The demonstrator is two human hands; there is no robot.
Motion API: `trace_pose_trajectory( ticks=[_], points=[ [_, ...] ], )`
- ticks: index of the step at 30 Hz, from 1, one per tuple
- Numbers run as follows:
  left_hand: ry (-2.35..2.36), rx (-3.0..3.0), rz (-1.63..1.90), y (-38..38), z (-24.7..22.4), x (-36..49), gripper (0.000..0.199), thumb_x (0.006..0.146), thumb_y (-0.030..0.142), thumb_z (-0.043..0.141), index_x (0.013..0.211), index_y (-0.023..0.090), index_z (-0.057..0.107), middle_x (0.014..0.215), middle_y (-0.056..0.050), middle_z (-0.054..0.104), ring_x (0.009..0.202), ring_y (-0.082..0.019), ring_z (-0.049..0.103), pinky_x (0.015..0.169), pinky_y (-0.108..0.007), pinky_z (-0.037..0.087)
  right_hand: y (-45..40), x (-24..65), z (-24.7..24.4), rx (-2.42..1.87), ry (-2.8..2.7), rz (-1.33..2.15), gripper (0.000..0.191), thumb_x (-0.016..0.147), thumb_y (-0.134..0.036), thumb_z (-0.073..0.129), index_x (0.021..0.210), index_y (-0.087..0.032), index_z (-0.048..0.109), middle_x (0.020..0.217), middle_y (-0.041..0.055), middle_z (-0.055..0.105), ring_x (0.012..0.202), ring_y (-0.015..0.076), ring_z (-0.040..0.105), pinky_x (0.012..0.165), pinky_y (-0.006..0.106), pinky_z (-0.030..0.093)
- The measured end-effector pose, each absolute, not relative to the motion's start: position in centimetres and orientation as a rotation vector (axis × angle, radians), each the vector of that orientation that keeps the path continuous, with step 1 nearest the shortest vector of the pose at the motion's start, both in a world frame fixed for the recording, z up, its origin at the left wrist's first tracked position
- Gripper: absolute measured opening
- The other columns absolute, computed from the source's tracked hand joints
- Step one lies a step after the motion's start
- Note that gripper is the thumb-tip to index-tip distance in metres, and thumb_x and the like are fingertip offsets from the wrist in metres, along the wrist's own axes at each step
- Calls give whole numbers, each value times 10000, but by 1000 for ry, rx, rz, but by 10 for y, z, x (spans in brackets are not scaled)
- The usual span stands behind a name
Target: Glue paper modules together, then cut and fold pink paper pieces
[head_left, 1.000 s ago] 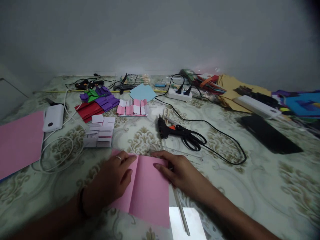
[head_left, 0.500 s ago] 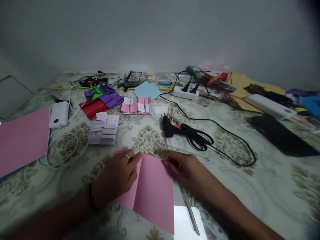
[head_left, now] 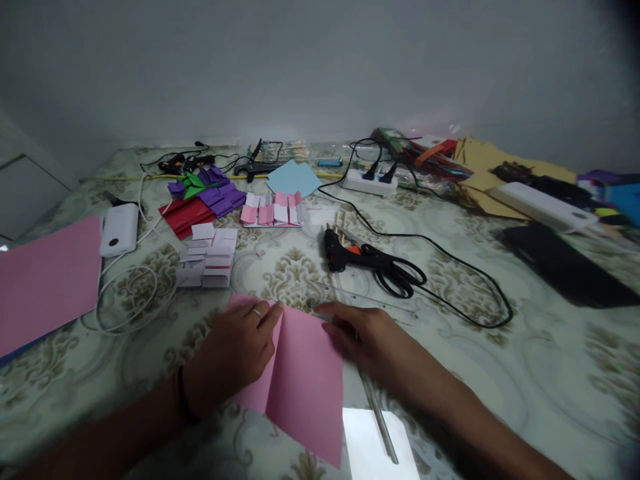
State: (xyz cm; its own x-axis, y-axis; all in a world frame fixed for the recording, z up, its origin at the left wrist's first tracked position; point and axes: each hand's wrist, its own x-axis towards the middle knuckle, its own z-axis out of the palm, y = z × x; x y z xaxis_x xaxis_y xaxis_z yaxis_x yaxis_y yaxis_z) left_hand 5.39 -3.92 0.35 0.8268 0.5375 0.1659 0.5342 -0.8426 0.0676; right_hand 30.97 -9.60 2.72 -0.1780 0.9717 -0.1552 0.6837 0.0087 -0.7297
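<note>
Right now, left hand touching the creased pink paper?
Touching. The head view shows the left hand lying over the left part of the creased pink paper, fingertips on it near the crease's top.

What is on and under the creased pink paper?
The left hand rests on the pink paper, mostly left of its crease; the right hand is at its far right corner. Anything underneath is covered.

Sheet [head_left: 307, 383]: under our left hand [head_left: 243, 343], our right hand [head_left: 363, 333] at its far right corner.
Rod [head_left: 381, 421]: right of the sheet, near end over a card [head_left: 363, 445].
Glue gun [head_left: 336, 253]: behind our right hand, before the power strip [head_left: 367, 183].
Power bank [head_left: 119, 230]: on our left, beside papers [head_left: 47, 287].
</note>
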Motion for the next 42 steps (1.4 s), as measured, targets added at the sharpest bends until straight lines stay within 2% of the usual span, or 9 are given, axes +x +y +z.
trace_pose_trajectory(
  ticks=[6, 13, 18, 21, 27, 34, 42],
  points=[
    [887, 2962, 259, -39, 3, 54, 479, 982, 113, 507, 1448, 107, 617, 1267, -175, 744, 1123, -308, 705, 962, -487, 595, -96, 312, 23, -1723, -1864, 1025, 378, 1001, -246, 537, 1331, -159, 700, 838, 72, 782, 693, 218, 686, 648, 307, 468],
    [883, 2993, 263, -40, 0, 53, 482, 1017, 140, 476, 1475, 34, 580, 1196, -196, 729, 1096, -317, 674, 953, -498, 575, -95, 316, 21, -1698, -1766, 1067, 388, 1000, -358, 584, 1318, -155, 675, 756, 32, 713, 645, 188, 637, 617, 294, 459],
    [957, 3022, 181, -45, 2, 54, 497, 1032, 149, 454, 1511, 54, 549, 1158, -190, 715, 1082, -316, 650, 938, -483, 542, -97, 317, 19, -1652, -1445, 1383, 511, 950, -447, 632, 1378, -176, 560, 743, -1, 668, 564, 190, 634, 450, 272, 495],
    [993, 3019, 187, -47, 1, 53, 502, 1021, 134, 454, 1508, 70, 555, 1154, -184, 710, 1094, -316, 640, 937, -472, 521, -103, 314, 19, -1645, -1350, 1431, 583, 919, -432, 658, 1422, -185, 496, 693, -32, 640, 528, 179, 604, 412, 258, 490],
    [1020, 2983, 216, -47, -3, 52, 521, 996, 121, 462, 1505, 79, 565, 1189, -180, 710, 1106, -321, 634, 934, -477, 508, -122, 302, 12, -1578, -1201, 1439, 632, 913, -443, 637, 1445, -165, 439, 650, -61, 629, 469, 153, 562, 446, 260, 463],
    [1013, 2969, 261, -46, -3, 51, 512, 984, 112, 454, 1476, 105, 599, 1207, -165, 719, 1096, -319, 634, 950, -496, 502, -128, 300, 3, -1567, -1326, 1271, 551, 944, -336, 598, 1450, -155, 478, 623, -75, 593, 489, 142, 543, 516, 266, 407],
    [1013, 2952, 262, -46, -5, 50, 528, 991, 115, 443, 1501, 118, 579, 1259, -165, 711, 1133, -324, 624, 986, -513, 493, -129, 302, 5, -1554, -1341, 1290, 601, 932, -339, 616, 1480, -147, 462, 663, -68, 608, 503, 139, 538, 550, 279, 423]
  ],
)
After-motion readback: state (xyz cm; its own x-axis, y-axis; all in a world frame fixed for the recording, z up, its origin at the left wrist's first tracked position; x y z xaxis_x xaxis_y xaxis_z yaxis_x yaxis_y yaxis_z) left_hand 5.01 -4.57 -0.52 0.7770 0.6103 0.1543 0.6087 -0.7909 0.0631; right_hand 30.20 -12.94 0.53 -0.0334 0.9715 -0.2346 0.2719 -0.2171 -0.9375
